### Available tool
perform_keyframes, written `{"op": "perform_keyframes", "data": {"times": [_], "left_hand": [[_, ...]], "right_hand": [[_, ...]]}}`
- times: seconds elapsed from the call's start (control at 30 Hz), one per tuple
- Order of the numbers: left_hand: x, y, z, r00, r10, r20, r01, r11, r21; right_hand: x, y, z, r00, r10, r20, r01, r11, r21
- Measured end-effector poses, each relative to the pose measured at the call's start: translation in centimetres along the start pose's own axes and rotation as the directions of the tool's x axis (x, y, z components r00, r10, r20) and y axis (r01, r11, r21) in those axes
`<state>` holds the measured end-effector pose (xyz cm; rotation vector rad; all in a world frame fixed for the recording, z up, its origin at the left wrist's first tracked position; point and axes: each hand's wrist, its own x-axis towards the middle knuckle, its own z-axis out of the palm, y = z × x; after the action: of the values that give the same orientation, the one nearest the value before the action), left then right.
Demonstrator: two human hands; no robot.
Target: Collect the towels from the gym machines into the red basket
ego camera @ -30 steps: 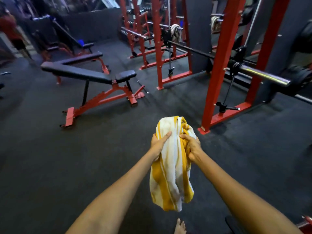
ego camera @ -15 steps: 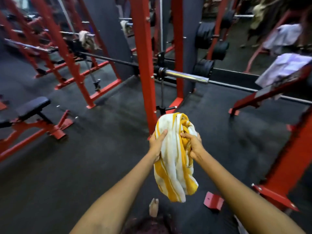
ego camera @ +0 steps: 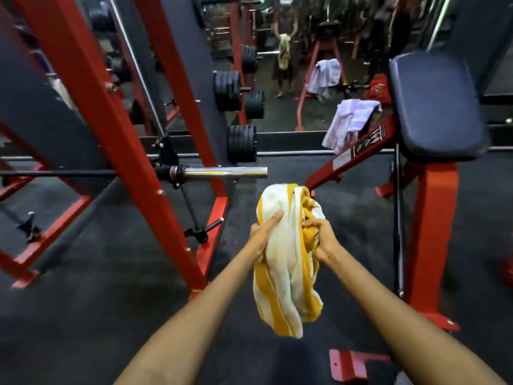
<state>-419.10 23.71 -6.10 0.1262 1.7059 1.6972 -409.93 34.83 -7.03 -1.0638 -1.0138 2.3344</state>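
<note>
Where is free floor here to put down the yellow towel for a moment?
Bare floor lies left of the red rack post, and between that post and the bench frame. It is crowded under the barbell.

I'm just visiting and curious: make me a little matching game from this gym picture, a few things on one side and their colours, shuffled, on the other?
Things:
1. towel in both hands
2. towel draped on the machine arm
3. barbell sleeve
4. seat pad

Colours:
A. shiny silver
B. dark navy-black
C. yellow and white stripes
D. pale lilac-white

Pairs: 1-C, 2-D, 3-A, 4-B

The left hand and right hand both grip the striped towel.
</note>
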Motion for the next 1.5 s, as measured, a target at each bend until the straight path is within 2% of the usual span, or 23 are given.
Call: {"op": "perform_keyframes", "data": {"times": [0.17, 0.37, 0.7, 0.83, 1.1, 1.23, 1.37, 1.5], "left_hand": [[4.6, 1.3, 0.9, 0.999, 0.018, 0.036, -0.019, 0.999, 0.036], [10.5, 2.6, 4.8, 0.995, 0.095, 0.041, -0.097, 0.994, 0.041], [27.5, 9.7, 15.0, 0.984, 0.177, 0.000, -0.177, 0.984, 0.031], [35.0, 13.0, 19.2, 0.989, 0.148, 0.006, -0.148, 0.989, 0.027], [46.8, 16.7, 24.5, 0.998, 0.046, -0.042, -0.052, 0.989, -0.138], [53.5, 18.3, 26.1, 0.999, 0.051, 0.010, -0.049, 0.988, -0.147], [62.0, 21.0, 27.9, 0.985, -0.007, 0.175, 0.028, 0.993, -0.118], [67.6, 24.3, 29.7, 0.933, -0.117, 0.341, 0.117, 0.993, 0.020]], "right_hand": [[3.1, -1.6, 1.1, 1.000, 0.014, -0.009, -0.013, 0.999, 0.048], [11.4, -3.7, -0.7, 0.991, -0.014, -0.136, 0.024, 0.997, 0.072], [25.8, -15.9, 0.2, 0.984, -0.085, -0.157, 0.097, 0.992, 0.074], [32.6, -21.4, -0.1, 0.981, -0.090, -0.172, 0.102, 0.993, 0.063], [43.7, -29.6, 1.2, 0.997, -0.040, -0.059, 0.041, 0.999, 0.025], [50.2, -32.2, 1.9, 0.998, -0.051, -0.020, 0.053, 0.997, 0.059], [57.1, -35.7, 3.0, 0.998, -0.059, -0.037, 0.062, 0.993, 0.098], [62.4, -39.9, 4.0, 0.995, -0.049, -0.091, 0.057, 0.995, 0.088]]}}
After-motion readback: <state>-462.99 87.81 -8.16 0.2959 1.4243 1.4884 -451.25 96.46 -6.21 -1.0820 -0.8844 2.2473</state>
